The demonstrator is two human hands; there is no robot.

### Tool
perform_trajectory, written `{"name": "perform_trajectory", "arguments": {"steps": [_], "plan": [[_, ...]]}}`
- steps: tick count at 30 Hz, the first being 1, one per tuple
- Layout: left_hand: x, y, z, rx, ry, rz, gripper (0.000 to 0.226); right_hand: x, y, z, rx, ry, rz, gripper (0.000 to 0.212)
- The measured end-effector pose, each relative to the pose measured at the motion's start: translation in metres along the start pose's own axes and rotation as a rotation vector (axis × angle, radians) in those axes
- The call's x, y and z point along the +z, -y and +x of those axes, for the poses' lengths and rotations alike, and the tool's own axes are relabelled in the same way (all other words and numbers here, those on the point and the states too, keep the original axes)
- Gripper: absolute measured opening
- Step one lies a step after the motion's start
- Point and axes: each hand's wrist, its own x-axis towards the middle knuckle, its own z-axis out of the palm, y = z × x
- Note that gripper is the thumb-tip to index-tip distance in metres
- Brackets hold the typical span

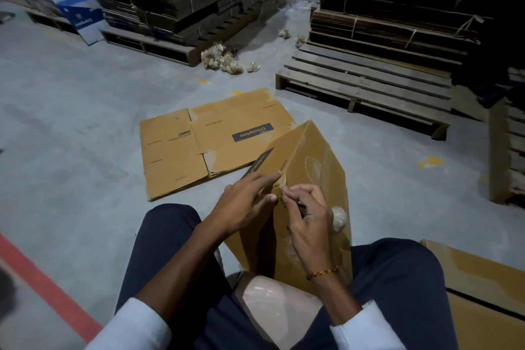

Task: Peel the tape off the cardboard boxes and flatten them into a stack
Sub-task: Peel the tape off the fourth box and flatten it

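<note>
Standing between the person's knees on the floor, the cardboard box [309,179] looks light and stiff but dentable. The left hand [244,204] lies flat-fingered against its upper edge; the right hand [308,216] pinches a thin, clingy tape end [282,189] there, the best hold. A flattened box [199,145] lies just beyond.

A cardboard box [309,179] stands tilted between the person's knees on the grey floor [71,128]. The left hand [244,207] lies with straight fingers against the box's near edge; the right hand [308,216] pinches a strip of tape [281,189] at that edge. A wad of tape [339,219] clings to the box's right face. Beyond the box lies a flattened box [199,145]; farther beyond it, a wooden pallet [366,88].
</note>
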Motion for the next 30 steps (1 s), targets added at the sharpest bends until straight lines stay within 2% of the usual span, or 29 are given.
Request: {"name": "perform_trajectory", "arguments": {"steps": [4,9,13,16,19,22,30], "plan": [[-0.011,0.000,0.011,0.034,0.111,0.073,0.063,0.007,0.005,-0.003,0.082,-0.033,0.034,0.018],[-0.025,0.004,0.023,0.049,0.216,0.126,0.071,0.008,0.021,0.011,0.225,-0.002,0.187,0.041],[-0.031,-0.005,0.032,0.077,0.274,0.189,0.061,0.006,0.023,0.018,0.100,0.061,-0.008,0.044],[-0.032,-0.002,0.030,0.096,0.233,0.182,0.054,0.007,0.026,0.016,-0.042,0.090,-0.155,0.035],[-0.029,0.001,0.026,0.107,0.170,0.170,0.051,0.009,0.031,0.009,-0.164,0.051,-0.231,0.027],[-0.026,0.005,0.023,0.112,0.121,0.144,0.051,0.008,0.028,0.002,-0.151,0.046,-0.227,0.027],[-0.025,0.010,0.014,0.079,0.132,0.060,0.052,0.000,0.013,-0.015,-0.126,0.085,-0.208,0.032]]}}
